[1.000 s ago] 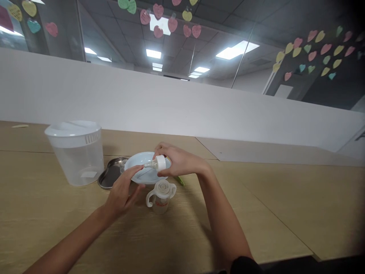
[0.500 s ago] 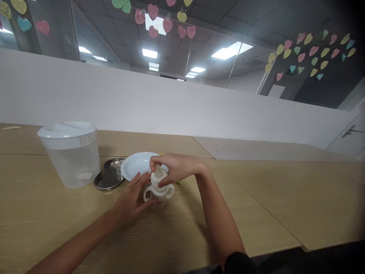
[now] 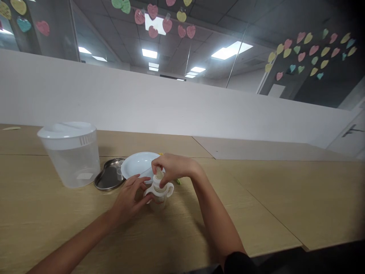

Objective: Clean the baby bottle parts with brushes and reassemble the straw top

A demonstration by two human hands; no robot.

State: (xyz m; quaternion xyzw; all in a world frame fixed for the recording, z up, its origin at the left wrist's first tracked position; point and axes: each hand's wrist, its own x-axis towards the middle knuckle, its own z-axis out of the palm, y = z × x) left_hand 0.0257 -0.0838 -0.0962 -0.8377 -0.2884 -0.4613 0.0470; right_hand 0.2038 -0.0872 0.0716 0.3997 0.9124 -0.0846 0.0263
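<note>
A clear baby bottle (image 3: 157,199) with two white handles stands on the wooden table, its teat and white collar (image 3: 157,179) on top. My right hand (image 3: 171,167) grips the collar and teat from above. My left hand (image 3: 128,198) wraps the bottle's left side, fingertips against the handle and body. Just behind the hands lies a white plate (image 3: 138,164), partly hidden by my right hand.
A large clear plastic container with a white lid (image 3: 70,154) stands to the left. Next to it lies a steel kidney tray (image 3: 107,179) holding a small clear cup (image 3: 119,171). A green item (image 3: 178,182) shows behind my right wrist. A raised white partition runs along the table's far side.
The teat and collar now sit lower on the bottle, with my right hand still on them. My left hand has closed in against the bottle's side. The view is nearly unchanged.
</note>
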